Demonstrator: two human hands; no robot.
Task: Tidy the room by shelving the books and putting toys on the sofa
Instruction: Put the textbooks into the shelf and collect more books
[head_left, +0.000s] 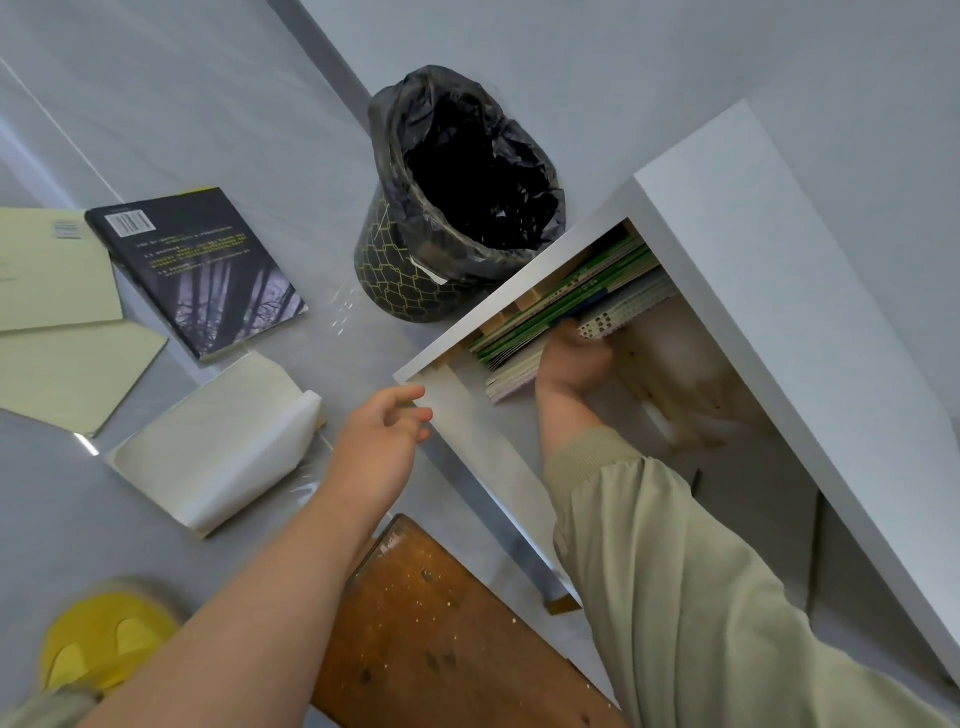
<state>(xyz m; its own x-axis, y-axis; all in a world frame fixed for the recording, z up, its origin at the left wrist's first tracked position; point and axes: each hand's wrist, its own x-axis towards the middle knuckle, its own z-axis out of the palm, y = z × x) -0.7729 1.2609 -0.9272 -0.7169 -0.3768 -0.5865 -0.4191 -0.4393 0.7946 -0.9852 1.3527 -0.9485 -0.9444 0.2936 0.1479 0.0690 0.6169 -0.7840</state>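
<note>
The fingers (567, 331) of our right hand (574, 359) are tucked against the shelved books (571, 293). We cannot tell whether they are gripping or nudging, but they are likely squaring the books inside the shelf (779, 291). Our left hand (382, 436) hangs loosely open beside its edge, probably for balance. A dark book (197, 270) lies on the floor.

I'm in a room at home, a study corner by its look: a white bookshelf (737, 249) with thin workbooks (571, 296) packed against its end panel, a bag-lined waste bin (415, 280) on the pale floor (260, 130) beside it, a dark paperback (197, 270) lying loose, my yellow slipper (104, 639).
</note>
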